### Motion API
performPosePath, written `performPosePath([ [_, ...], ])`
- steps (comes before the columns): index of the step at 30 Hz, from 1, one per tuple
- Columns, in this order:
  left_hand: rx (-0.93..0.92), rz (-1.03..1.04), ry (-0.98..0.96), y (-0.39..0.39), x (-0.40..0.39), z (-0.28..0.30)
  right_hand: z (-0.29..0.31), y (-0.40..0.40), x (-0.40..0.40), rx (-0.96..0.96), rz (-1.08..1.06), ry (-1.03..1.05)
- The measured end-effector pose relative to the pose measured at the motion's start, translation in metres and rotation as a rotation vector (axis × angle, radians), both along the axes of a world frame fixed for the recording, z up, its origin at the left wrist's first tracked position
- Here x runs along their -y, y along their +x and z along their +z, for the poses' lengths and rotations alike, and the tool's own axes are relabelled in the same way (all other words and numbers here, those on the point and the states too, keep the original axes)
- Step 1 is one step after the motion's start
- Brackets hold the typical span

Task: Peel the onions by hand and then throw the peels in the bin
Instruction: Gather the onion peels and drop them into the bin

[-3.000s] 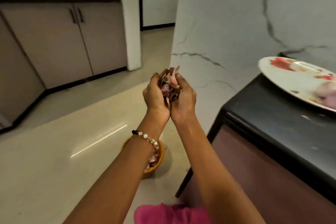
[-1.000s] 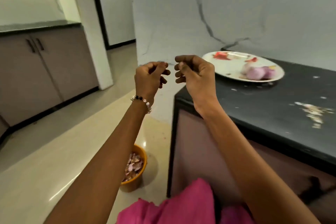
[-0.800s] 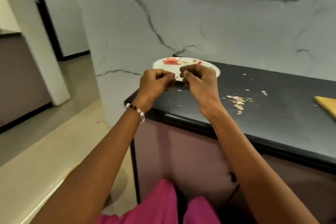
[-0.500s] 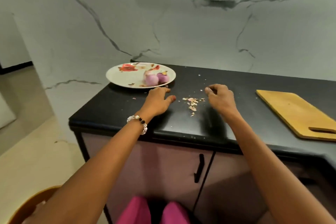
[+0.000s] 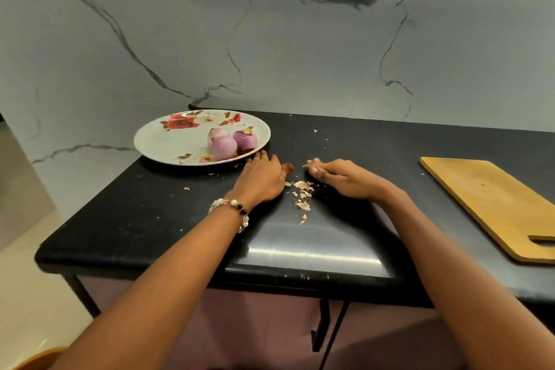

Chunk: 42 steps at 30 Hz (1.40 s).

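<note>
Head view is showing both hands lying on the black surface [image 5: 156,219] either side of onion peel scraps [image 5: 302,192]: left hand [image 5: 262,180] flat, grip open; right hand [image 5: 342,177] loosely curled, holding nothing. Peeled onions [image 5: 231,143] are sitting on the floral plate [image 5: 168,144].

Single head-worn view, angled down, close over the black countertop [image 5: 168,228].

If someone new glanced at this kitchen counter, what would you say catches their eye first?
Probably the peeled onions, purple on the floral plate at the black counter's back left. Next, the left hand and right hand resting on the counter either side of a small heap of onion peel scraps. A wooden cutting board lies at the right.
</note>
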<state>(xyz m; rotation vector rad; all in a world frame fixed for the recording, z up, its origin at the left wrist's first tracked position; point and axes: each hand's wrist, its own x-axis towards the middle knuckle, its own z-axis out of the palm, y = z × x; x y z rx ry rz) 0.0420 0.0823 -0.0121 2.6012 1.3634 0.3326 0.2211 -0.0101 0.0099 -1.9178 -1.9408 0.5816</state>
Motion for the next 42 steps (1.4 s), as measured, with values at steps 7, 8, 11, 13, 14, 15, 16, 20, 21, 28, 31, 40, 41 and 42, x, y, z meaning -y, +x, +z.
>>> performPosePath([
  [7, 0.687, -0.363, -0.331, 0.002, 0.001, 0.013, 0.003, 0.05, -0.054, -0.191, -0.245, 0.254],
  [8, 0.724, -0.341, -0.301, 0.002, -0.002, 0.014, 0.003, 0.053, -0.065, -0.138, -0.287, 0.24],
  [11, 0.65, -0.206, -0.048, -0.003, -0.01, 0.018, 0.004, 0.054, -0.096, 0.003, -0.271, 0.14],
  [13, 0.608, -0.131, 0.061, -0.007, -0.017, 0.017, 0.006, 0.05, -0.111, 0.077, -0.224, 0.064],
  [14, 0.614, -0.105, 0.086, -0.009, -0.02, 0.017, 0.006, 0.048, -0.116, 0.098, -0.191, 0.045],
  [15, 0.629, -0.087, 0.114, -0.01, -0.021, 0.017, 0.003, 0.047, -0.121, 0.118, -0.168, 0.033],
  [16, 0.642, -0.072, 0.152, -0.011, -0.022, 0.019, 0.003, 0.046, -0.124, 0.137, -0.137, 0.023],
  [20, 0.728, 0.02, 0.271, -0.018, -0.023, 0.027, -0.002, 0.038, -0.113, 0.124, -0.074, 0.013],
  [21, 0.758, 0.022, 0.268, -0.019, -0.024, 0.028, -0.004, 0.037, -0.106, 0.118, -0.046, 0.004],
  [28, 0.801, -0.002, 0.263, -0.027, -0.02, 0.027, 0.004, 0.01, -0.051, -0.11, 0.151, 0.147],
  [31, 0.833, -0.034, 0.259, -0.031, -0.016, 0.028, 0.005, 0.017, -0.062, -0.079, -0.035, 0.364],
  [40, 1.082, 0.184, 0.252, -0.067, -0.029, 0.042, -0.006, -0.013, -0.08, 0.11, 0.18, 0.013],
  [41, 1.1, 0.207, 0.24, -0.068, -0.029, 0.042, -0.004, -0.02, -0.078, 0.108, 0.245, 0.047],
  [42, 1.103, 0.219, 0.234, -0.068, -0.029, 0.042, -0.004, -0.026, -0.079, 0.119, 0.282, 0.102],
])
